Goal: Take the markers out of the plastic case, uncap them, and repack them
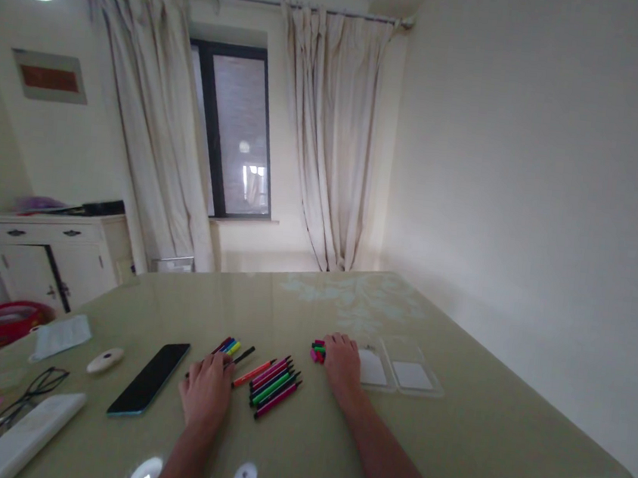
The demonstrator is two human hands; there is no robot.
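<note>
My left hand (206,391) rests on the table with its fingers curled over a black felt-tip pen (245,354), whose ends stick out on both sides. Just beyond it lie several more felt-tip pens (234,348) with blue and yellow among them. Between my hands are an orange felt-tip pen (253,373) and a row of pink, green and dark felt-tip pens (274,388). My right hand (342,359) is closed around several felt-tip pens (317,351), their pink and green ends showing at its left. Beside it lies an open clear plastic case (433,389), partly behind the hand.
Left of my left hand are a black phone (149,381), a white oval object (105,361), glasses (32,391), a long white object (27,436) and a face mask (62,337). The table (503,441) meets a wall at the right. Curtains and a window stand behind.
</note>
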